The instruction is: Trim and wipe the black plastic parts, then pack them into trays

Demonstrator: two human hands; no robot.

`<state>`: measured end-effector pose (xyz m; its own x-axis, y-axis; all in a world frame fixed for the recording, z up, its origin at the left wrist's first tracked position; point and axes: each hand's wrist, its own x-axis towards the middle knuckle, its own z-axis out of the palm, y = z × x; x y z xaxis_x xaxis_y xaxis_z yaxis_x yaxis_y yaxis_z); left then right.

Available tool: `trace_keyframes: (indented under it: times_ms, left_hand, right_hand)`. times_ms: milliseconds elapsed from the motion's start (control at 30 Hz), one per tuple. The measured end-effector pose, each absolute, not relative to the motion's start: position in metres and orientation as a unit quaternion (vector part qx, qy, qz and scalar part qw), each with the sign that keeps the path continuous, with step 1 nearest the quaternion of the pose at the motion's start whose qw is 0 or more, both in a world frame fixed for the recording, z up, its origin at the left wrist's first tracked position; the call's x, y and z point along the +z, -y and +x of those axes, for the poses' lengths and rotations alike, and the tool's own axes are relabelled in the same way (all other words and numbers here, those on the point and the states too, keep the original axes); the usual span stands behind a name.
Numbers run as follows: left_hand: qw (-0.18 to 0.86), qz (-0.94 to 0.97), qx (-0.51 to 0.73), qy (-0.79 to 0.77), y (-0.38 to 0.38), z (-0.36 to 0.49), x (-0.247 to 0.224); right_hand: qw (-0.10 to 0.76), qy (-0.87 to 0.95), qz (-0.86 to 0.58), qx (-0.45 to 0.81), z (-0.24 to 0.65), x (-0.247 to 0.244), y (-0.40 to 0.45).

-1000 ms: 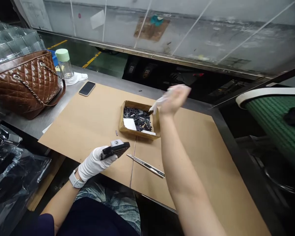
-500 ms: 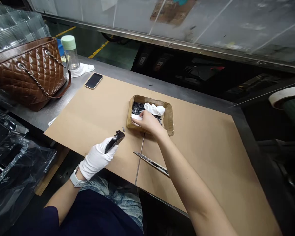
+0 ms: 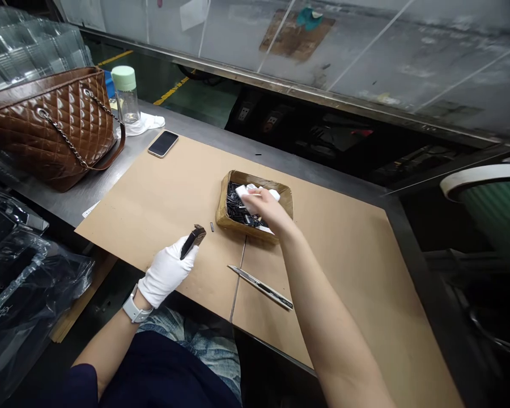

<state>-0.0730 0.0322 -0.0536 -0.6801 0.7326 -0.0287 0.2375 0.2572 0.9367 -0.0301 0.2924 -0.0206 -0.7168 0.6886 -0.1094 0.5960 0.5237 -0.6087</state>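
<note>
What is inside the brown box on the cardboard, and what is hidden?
The box holds small dark pieces and some white material. The right hand covers part of the contents; whatever lies beneath cannot be seen.

The bag (image 3: 53, 124) is brown, diamond-quilted — the bottle cap (image 3: 123, 78) pale green — the cardboard (image 3: 340, 238) tan.

A workshop or factory workplace is shown, with a metal-topped bench (image 3: 204, 127) covered in part by brown cardboard (image 3: 344, 266). A craft knife (image 3: 261, 287) and a box (image 3: 255, 231) of small dark pieces are laid out on the cardboard. Yellow lines (image 3: 174, 88) are marked on the green floor (image 3: 212, 102), and clear plastic trays (image 3: 34, 45) are stacked beyond a brown handbag (image 3: 51, 124).
</note>
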Motion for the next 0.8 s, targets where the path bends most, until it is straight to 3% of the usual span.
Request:
trace_keyframes:
  times_ms: [233, 300, 400, 467, 667, 800]
  left_hand:
    - [0.249, 0.342, 0.471, -0.774, -0.034, -0.072, -0.049]
    - [0.252, 0.341, 0.474, -0.772, -0.033, -0.073, -0.048]
    - [0.237, 0.350, 0.482, -0.768, -0.032, -0.072, -0.049]
    - [0.220, 0.374, 0.476, -0.765, -0.032, -0.071, -0.049]
    - [0.230, 0.373, 0.464, -0.770, -0.035, -0.066, -0.049]
    - [0.225, 0.350, 0.483, -0.771, -0.036, -0.069, -0.049]
  right_hand:
    - [0.050, 0.701, -0.281, 0.654, -0.003, 0.004, -0.263]
    - [0.024, 0.754, -0.245, 0.608, 0.005, 0.005, -0.250]
    - [0.006, 0.898, -0.154, 0.413, 0.014, 0.011, -0.232]
    - [0.016, 0.930, -0.092, 0.356, 0.015, 0.013, -0.223]
    - [0.196, 0.835, -0.122, 0.499, -0.009, -0.013, -0.187]
    - [0.189, 0.870, -0.121, 0.440, -0.013, -0.028, -0.169]
